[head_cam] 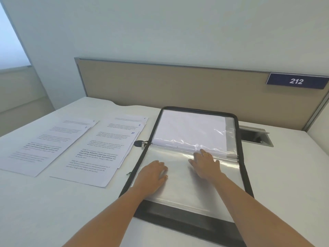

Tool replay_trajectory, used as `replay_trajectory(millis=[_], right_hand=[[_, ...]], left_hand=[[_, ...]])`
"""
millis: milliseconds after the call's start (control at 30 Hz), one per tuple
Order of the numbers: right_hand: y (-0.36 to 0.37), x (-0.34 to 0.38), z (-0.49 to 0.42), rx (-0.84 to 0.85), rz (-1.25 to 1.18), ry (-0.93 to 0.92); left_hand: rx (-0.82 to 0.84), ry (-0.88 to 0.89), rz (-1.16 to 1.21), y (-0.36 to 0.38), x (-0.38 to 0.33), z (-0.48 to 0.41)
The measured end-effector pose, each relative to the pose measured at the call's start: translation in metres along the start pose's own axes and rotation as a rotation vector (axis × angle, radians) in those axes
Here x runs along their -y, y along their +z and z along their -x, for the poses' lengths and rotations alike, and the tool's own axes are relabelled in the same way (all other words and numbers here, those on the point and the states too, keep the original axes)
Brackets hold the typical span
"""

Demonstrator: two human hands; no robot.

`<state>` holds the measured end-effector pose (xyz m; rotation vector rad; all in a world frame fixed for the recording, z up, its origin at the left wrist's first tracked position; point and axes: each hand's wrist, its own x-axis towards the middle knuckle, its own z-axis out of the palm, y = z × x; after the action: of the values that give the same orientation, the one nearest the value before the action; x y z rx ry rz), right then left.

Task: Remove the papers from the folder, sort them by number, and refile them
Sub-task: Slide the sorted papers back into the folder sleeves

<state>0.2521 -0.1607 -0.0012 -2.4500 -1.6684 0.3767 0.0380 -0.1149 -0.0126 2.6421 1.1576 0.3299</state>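
On the desk (53,211), at three o'clock of the numbered papers (99,154), the folder (237,125) lies open; left hand (153,173) presses flat on the near clear sleeve (179,189); right hand (204,164) rests flat, fingers slightly spread, by the spine. Judgement: emptying stage; next, draw the white sheet from the twelve o'clock sleeve (188,129), which calls for a pinch.

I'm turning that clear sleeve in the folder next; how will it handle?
Likely floppy: the clear sleeve wrinkles along the folder spine. Probably slippery, given its glossy glare. Seemingly light, being thin, see-through film.
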Motion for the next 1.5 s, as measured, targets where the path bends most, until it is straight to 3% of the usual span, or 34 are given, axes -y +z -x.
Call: replay_trajectory(millis=[200,567,833,1033,1267,1500], right_hand=[[0.0,0.038,-0.001,0.081,-0.111,-0.036],[0.01,0.175,-0.049,-0.108,-0.259,-0.152],[0.026,0.255,-0.113,-0.064,-0.223,-0.151],[0.028,0.277,-0.154,-0.021,-0.256,-0.02],[0.017,0.274,-0.206,-0.005,-0.537,0.242],[0.023,0.263,-0.246,-0.14,-0.811,0.426]], left_hand=[[-0.024,0.009,-0.055,-0.024,0.033,0.004],[-0.094,-0.1,-0.021,-0.069,0.157,-0.005],[-0.051,-0.092,-0.045,-0.091,0.255,-0.04],[0.007,-0.091,-0.052,-0.088,0.288,-0.084],[0.138,-0.137,-0.096,-0.068,0.313,-0.115],[0.079,-0.098,-0.117,-0.062,0.327,-0.11]])
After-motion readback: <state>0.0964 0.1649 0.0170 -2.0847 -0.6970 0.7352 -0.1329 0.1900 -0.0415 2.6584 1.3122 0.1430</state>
